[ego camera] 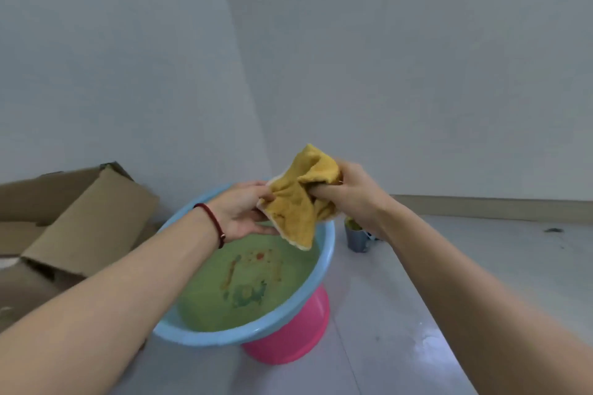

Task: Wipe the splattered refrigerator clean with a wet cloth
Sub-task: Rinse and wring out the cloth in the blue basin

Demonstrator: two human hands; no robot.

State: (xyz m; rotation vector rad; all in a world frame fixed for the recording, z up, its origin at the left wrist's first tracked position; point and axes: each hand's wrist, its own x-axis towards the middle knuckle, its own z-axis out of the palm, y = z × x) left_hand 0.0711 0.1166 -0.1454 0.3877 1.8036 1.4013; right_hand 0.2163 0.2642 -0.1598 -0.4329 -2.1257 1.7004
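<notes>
A yellow cloth hangs crumpled over a light blue basin of murky green water with reddish and green specks. My left hand pinches the cloth's left edge; a red cord circles that wrist. My right hand grips the bunched right part of the cloth. The cloth's lower corner dangles just above the water. No refrigerator is in view.
The basin rests on a pink stool or tub on a pale tiled floor. Flattened cardboard boxes lie at the left. A small grey cup stands behind my right wrist. White walls meet in a corner behind.
</notes>
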